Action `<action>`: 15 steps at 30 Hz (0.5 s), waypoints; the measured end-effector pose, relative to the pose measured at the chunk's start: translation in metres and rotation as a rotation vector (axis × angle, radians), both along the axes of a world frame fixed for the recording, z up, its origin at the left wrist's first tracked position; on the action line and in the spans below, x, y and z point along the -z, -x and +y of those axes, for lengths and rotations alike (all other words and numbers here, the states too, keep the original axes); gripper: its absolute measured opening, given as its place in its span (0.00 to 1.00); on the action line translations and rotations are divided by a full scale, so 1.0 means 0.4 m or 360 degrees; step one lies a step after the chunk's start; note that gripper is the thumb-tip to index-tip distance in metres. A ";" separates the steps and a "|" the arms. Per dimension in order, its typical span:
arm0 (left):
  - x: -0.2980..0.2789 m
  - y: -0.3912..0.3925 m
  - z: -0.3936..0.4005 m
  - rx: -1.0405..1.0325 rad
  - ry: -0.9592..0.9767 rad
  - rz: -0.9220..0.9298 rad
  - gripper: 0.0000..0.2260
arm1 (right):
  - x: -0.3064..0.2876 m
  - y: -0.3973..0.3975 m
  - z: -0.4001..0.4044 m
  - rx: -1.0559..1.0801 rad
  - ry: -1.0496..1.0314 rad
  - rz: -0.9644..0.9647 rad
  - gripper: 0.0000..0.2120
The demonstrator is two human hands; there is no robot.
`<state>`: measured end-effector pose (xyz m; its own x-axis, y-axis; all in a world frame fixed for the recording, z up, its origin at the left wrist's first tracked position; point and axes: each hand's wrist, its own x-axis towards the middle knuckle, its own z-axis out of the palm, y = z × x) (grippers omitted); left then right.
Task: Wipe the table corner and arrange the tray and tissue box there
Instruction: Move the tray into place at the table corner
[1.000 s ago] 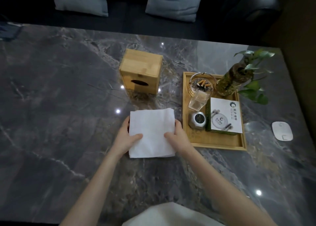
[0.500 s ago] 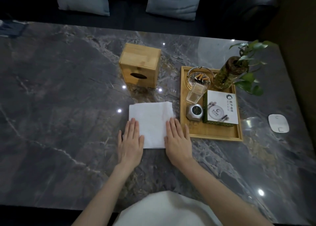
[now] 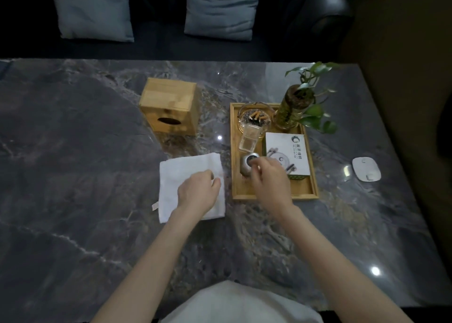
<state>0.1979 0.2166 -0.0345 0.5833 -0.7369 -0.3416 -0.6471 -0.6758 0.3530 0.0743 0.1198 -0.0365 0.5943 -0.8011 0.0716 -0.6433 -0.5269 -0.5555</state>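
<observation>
Nearest the camera, two bare forearms are reaching out over the dark marbled table from the six o'clock edge. The left hand is resting on the near right part of a folded white cloth, its fingers curled loosely with the tips bunching the fabric at the cloth's right edge; whether they are actually pinching it I cannot tell. The cloth is lying flat on the stone just beside the tray's left rim, not touching it. The right hand is hovering over the near half of the wooden tray, at about three o'clock from the cloth, thumb and forefinger drawn close together at a small round metal object; a firm hold on it cannot be made out. Beyond it on the tray, a clear glass is leaning toward an ashtray holding cigarette butts at the far left corner, a white printed box is lying on the right side, and a potted plant is standing at the far right corner. At ten o'clock from the tray, well apart, the wooden tissue box is lying with its oval opening facing the camera. A small white device is sitting at three o'clock, off the tray. Farthest away, two pale cushions are leaning on a dark sofa.
</observation>
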 end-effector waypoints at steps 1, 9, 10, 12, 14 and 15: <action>-0.005 0.011 -0.027 0.0009 0.0094 0.0049 0.13 | -0.015 0.021 -0.026 0.0099 -0.0038 -0.0057 0.09; 0.061 0.085 -0.166 -0.0242 0.0706 0.0188 0.12 | 0.032 0.193 -0.207 0.0725 -0.0377 -0.0157 0.15; 0.077 0.091 -0.170 -0.0248 0.0713 0.0152 0.13 | 0.048 0.209 -0.214 0.0693 -0.0398 -0.0089 0.18; 0.111 0.101 -0.170 -0.0214 0.0648 0.0010 0.17 | 0.077 0.236 -0.219 0.0554 -0.0464 0.0096 0.22; 0.141 0.108 -0.161 -0.0169 0.0549 -0.0129 0.20 | 0.097 0.255 -0.221 0.0455 -0.0557 0.0220 0.28; 0.151 0.112 -0.155 -0.0153 0.0499 -0.0157 0.21 | 0.103 0.261 -0.222 0.0436 -0.0615 0.0239 0.31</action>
<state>0.1532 0.1546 -0.0948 0.6740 -0.7373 -0.0456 -0.6271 -0.6037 0.4922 -0.0302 0.0310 -0.0779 0.3391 -0.8804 -0.3316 -0.8174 -0.1012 -0.5672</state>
